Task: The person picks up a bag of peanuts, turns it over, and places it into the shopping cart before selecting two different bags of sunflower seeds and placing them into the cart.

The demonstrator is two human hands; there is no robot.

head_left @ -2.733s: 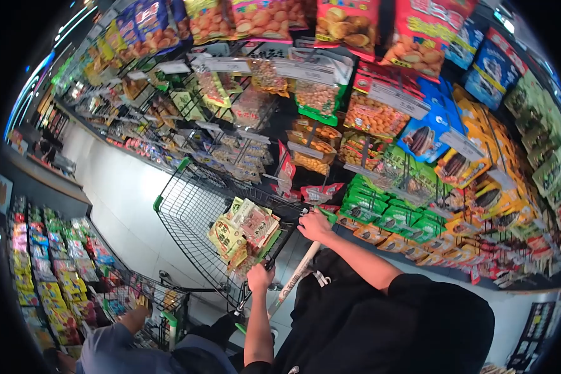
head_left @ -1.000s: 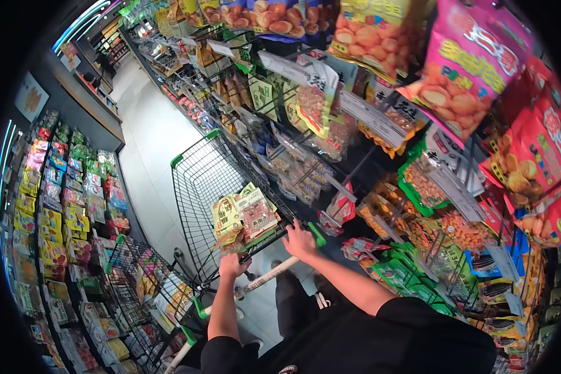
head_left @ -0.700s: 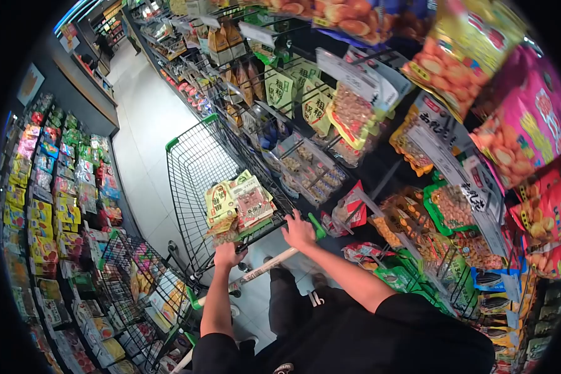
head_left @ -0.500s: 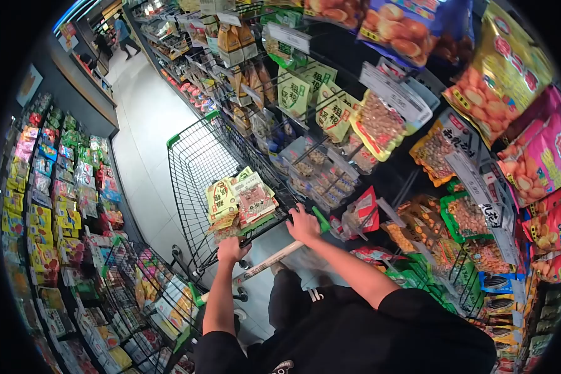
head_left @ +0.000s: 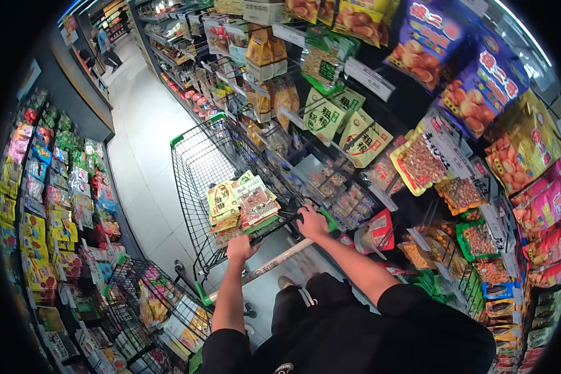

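Observation:
A black wire shopping cart [head_left: 190, 177] with green corner caps stands in front of me. My left hand [head_left: 240, 249] is closed on the cart's black rear rim, just past the pale push handle [head_left: 280, 258]. Farther right along that rim, my right hand [head_left: 312, 222] is closed too, its fingers partly hidden. Inside the basket, near my hands, lies a small pile of snack packets: a pale yellow-green packet [head_left: 221, 201] beside a packet with a reddish-brown window [head_left: 255, 202]. Other packets show beneath them.
Shelves of bagged nuts and snacks rise close on the right, with purple bags [head_left: 422, 43] and a yellow-edged peanut bag [head_left: 421, 161]. Candy racks [head_left: 56, 206] line the left. Another wire cart [head_left: 137, 305] stands at lower left. Far down the tiled aisle [head_left: 146, 149] walks a person [head_left: 106, 48].
The shelf goods have shifted in view as I and the cart move along the aisle. Both hands keep their hold on the rim. The distant person has moved a little left in view.

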